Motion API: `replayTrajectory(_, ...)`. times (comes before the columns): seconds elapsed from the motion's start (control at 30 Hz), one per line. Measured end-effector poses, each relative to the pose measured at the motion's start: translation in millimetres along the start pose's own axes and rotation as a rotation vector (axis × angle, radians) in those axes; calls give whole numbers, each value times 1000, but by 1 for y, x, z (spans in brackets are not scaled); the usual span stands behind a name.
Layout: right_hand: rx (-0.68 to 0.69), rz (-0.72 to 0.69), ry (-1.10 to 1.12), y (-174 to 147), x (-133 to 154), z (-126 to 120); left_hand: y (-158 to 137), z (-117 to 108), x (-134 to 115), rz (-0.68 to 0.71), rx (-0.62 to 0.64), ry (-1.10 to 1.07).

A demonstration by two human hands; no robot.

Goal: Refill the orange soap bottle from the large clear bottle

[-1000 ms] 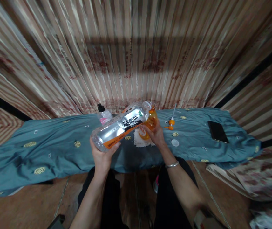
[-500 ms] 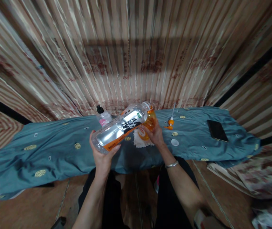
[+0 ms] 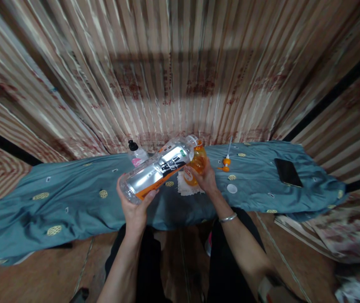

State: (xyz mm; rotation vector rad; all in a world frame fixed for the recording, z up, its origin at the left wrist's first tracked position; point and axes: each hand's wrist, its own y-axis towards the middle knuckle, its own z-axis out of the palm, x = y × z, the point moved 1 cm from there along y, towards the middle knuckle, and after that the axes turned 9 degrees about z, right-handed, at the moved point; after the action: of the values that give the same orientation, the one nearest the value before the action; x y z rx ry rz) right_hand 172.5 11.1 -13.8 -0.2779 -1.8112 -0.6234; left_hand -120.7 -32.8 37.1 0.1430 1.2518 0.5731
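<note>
A large clear plastic bottle [image 3: 157, 170] with a silver, black and orange label lies tilted in the grip of my left hand [image 3: 136, 206], which cups its base. Its uncapped mouth meets the open top of an orange see-through bottle [image 3: 199, 162]. Around that orange bottle my right hand [image 3: 205, 179] is wrapped, keeping it upright on a pale scalloped cloth [image 3: 184, 188]. To the right lie an orange pump head [image 3: 226, 162] with its tube and a white round cap [image 3: 232, 188]. How much liquid is in either bottle I cannot tell.
A clear bottle with a black pump top [image 3: 137, 155] stands behind the large bottle. A black phone [image 3: 287, 172] lies at the right on the teal cloth-covered table [image 3: 82, 189]. Striped curtains [image 3: 180, 84] hang close behind the table.
The base of the large bottle has shifted very slightly left with my left hand. My right hand and the orange bottle stay nearly where they were.
</note>
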Motion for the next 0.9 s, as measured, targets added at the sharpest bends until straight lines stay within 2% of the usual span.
replayTrajectory(0.1, 4, -4, 11, 0, 1, -1, 1, 3, -5, -61, -40, -37)
replayTrajectory(0.47, 1, -14, -14, 0, 1, -1, 6, 5, -7, -10, 0, -23)
replayTrajectory(0.63, 18, -28, -8, 0, 3, 1, 9, 5, -8, -33, -34, -54)
replayTrajectory(0.9, 23, -28, -8, 0, 6, 1, 15, -3, -4, 6, -13, -9)
